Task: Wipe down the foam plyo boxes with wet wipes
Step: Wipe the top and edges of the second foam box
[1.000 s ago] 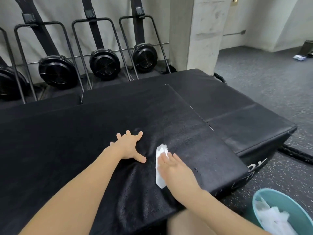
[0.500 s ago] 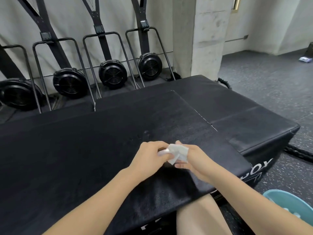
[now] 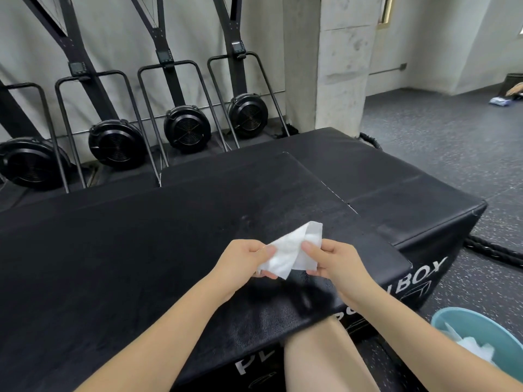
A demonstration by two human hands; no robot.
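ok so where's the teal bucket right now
In the head view the round teal plastic bucket sits on the floor at bottom right, beside the black foam plyo box and just beyond the right forearm, with crumpled white wipes inside.

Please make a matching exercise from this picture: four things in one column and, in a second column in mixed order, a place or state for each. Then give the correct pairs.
Things:
1. wet wipe
2. teal bucket
3. plyo box
4. concrete pillar

Places or states:
A. on the floor at lower right, with white wipes inside
B. stands behind the far end of the boxes
C. held off the surface, pinched by the left hand and the right hand
D. black, lying under both forearms

Pairs: 1-C, 2-A, 3-D, 4-B
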